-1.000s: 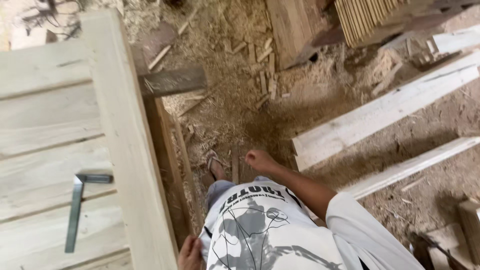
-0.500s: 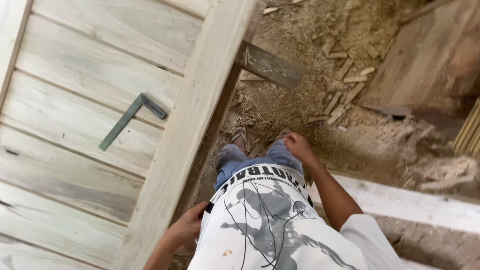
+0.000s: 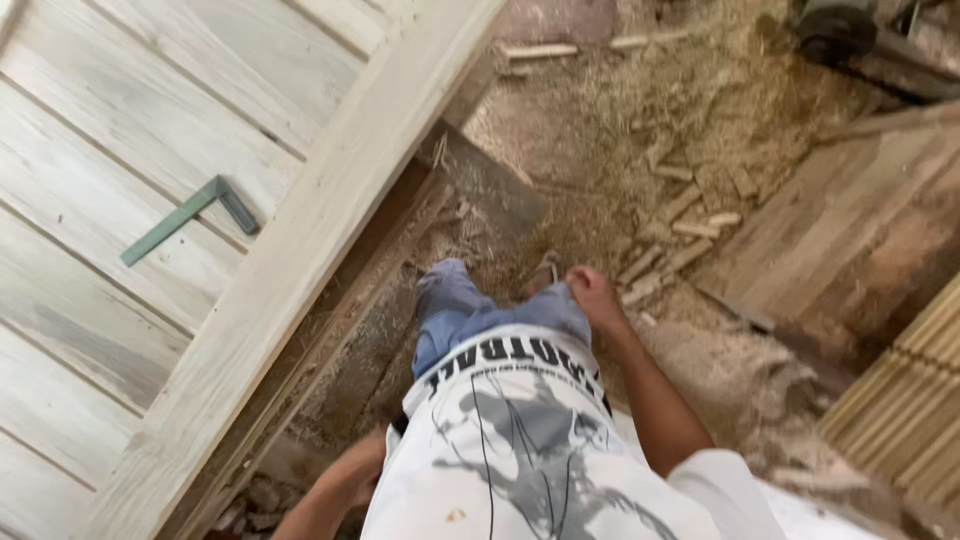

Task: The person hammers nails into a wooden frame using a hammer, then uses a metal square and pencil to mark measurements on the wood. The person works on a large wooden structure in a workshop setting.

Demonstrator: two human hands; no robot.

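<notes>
Head view, left hand half hidden by shirt

1. Your shirt is white, printed with a grey figure and a curved band of black lettering, with a small orange fleck low on the front.
2. Your jeans are faded blue.
3. The panelled door beside you is pale, whitish wood with grey streaks in the grain.
4. The try square lying on it is dull grey-green with a darker stock.
5. The floor is tan sawdust strewn with light wood offcuts.
</notes>
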